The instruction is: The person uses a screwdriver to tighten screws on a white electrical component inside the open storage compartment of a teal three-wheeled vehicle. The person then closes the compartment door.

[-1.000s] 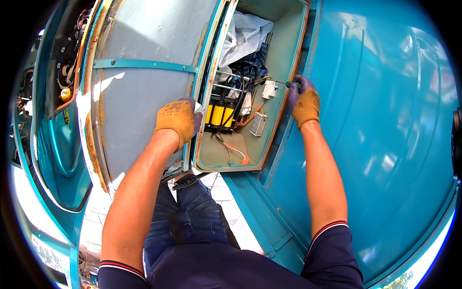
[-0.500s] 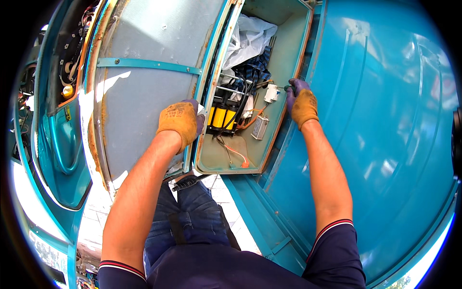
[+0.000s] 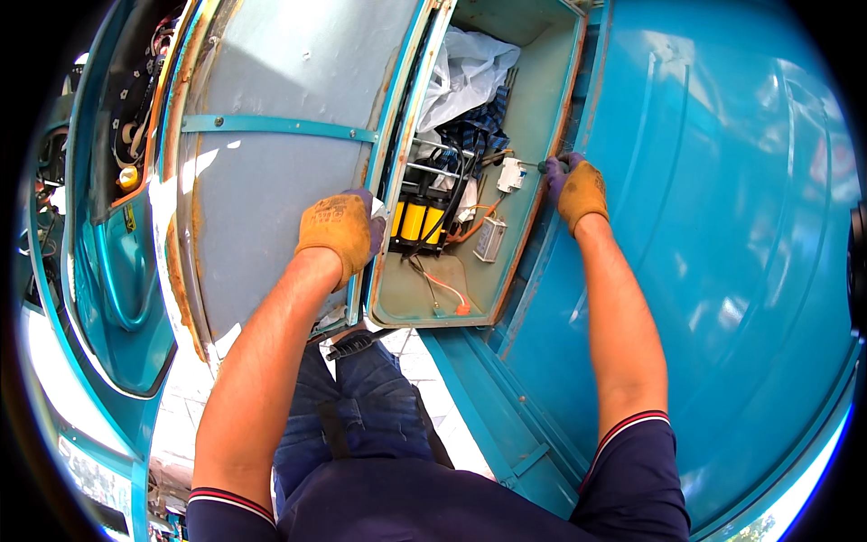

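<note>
My left hand (image 3: 336, 230), in an orange and purple work glove, is closed over the left edge of an open metal compartment (image 3: 384, 318). My right hand (image 3: 581, 191), gloved alike, is closed round the dark handle of a screwdriver (image 3: 543, 166) above the compartment's right rim. The thin shaft points left at a small white circuit breaker (image 3: 511, 175) inside; whether the tip touches it, I cannot tell. A brown-orange cable (image 3: 473, 231) runs down from near the breaker, and a silver metal box (image 3: 489, 239) sits below. My right fingertips are partly hidden.
Also inside the compartment lie a pump with yellow cylinders (image 3: 423, 221), a white plastic bag (image 3: 474, 72), blue checked cloth (image 3: 488, 125) and a wire with an orange end (image 3: 463, 309). A grey seat-like panel (image 3: 280, 181) is on the left, a large teal panel (image 3: 722, 226) on the right.
My right hand has shifted slightly to the right and down with the screwdriver, a little farther from the breaker. The left hand has barely moved.
</note>
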The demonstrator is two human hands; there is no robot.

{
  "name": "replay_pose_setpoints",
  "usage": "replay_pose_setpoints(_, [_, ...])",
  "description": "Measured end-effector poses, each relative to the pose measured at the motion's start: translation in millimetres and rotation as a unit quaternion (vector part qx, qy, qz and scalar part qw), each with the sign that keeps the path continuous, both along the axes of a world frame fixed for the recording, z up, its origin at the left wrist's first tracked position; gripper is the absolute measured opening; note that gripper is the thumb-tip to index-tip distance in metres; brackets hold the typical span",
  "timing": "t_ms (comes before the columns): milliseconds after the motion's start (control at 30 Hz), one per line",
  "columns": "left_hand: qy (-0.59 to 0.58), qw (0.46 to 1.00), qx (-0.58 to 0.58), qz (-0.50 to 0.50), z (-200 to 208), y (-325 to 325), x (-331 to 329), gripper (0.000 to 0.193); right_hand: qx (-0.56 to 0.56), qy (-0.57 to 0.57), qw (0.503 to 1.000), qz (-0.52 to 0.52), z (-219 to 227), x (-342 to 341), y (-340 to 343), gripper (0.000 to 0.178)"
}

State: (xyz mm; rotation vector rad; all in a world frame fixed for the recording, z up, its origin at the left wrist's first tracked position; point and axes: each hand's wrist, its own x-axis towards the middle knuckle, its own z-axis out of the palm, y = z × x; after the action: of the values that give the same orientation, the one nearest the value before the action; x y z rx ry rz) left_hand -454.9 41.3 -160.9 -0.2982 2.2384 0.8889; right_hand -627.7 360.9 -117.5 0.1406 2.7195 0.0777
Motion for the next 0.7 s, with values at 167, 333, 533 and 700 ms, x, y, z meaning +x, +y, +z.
replay_pose_setpoints(167, [0.016,1.000,0.010,0.008,-2.8,0.8,-0.2,0.033,0.068,-0.117,0.989,-0.056,5.4,-19.2,-6.5,0.049])
replay_pose_setpoints(333, [0.038,0.999,0.014,-0.001,-4.4,-1.2,4.1,0.032,-0.010,-0.182,0.947,-0.265,-8.8,-33.3,-11.5,0.048])
replay_pose_setpoints(533, [0.001,1.000,0.011,-0.005,3.7,-4.3,4.6,0.033,0.130,-0.169,0.975,0.065,-9.2,-37.1,-3.0,0.043])
replay_pose_setpoints(700, [0.030,0.999,0.018,-0.003,-0.1,-2.8,5.0,0.034,0.209,-0.191,0.897,0.340,4.4,-32.3,-2.9,0.040])
